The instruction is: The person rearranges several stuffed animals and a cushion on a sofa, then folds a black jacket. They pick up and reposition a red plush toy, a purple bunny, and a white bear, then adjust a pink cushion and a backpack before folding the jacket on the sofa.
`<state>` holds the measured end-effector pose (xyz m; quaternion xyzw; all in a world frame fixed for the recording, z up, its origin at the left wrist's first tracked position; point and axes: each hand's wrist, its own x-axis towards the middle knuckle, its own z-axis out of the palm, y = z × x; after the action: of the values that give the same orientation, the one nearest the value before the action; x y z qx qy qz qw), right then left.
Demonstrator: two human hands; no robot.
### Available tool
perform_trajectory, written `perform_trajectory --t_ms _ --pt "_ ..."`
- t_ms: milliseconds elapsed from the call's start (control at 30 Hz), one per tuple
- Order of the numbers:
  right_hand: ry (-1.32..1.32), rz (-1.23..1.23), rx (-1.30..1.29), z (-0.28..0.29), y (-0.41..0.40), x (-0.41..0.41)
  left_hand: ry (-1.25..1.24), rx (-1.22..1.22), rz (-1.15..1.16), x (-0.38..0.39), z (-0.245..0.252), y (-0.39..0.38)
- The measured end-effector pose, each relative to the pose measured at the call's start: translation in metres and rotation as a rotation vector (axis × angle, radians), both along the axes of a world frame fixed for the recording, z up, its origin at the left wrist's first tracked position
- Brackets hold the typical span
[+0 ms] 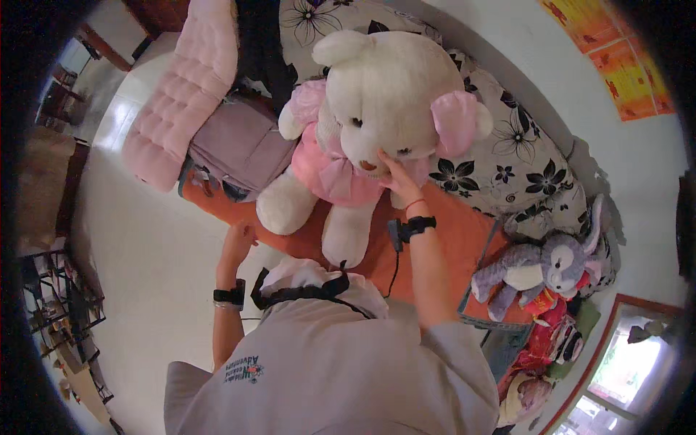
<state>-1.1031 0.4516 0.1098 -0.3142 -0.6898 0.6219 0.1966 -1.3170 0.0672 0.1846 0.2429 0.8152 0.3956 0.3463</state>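
A large white plush teddy bear (394, 81) in a pink dress sits on an orange cover (435, 239), its head tilted and its legs towards me. My right hand (401, 179) is on the side of its muzzle, fingers spread around the edge beside the brown nose. Near the bear's foot on the left, but apart from it, my left hand (240, 239) hangs with its fingers loosely bent and nothing visible in it. Both wrists wear black bands; a cable runs down from the right one.
A mauve bag (244, 144) and a pink tufted cushion (179, 103) lie left of the bear. Flower-patterned bedding (511, 157) is heaped behind it against the wall. A grey plush rabbit (522, 266) lies at the right, near red fabric and a window (625, 364).
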Motion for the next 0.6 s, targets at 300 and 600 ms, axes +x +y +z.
perform_trajectory --t_ms 300,600 --pt "0.127 -0.257 -0.697 0.012 0.010 0.025 0.093 0.182 -0.169 -0.078 -0.002 0.086" --pt "-0.060 -0.131 -0.770 -0.020 0.025 0.020 0.385 0.529 -0.219 -0.141 -0.074 0.338"
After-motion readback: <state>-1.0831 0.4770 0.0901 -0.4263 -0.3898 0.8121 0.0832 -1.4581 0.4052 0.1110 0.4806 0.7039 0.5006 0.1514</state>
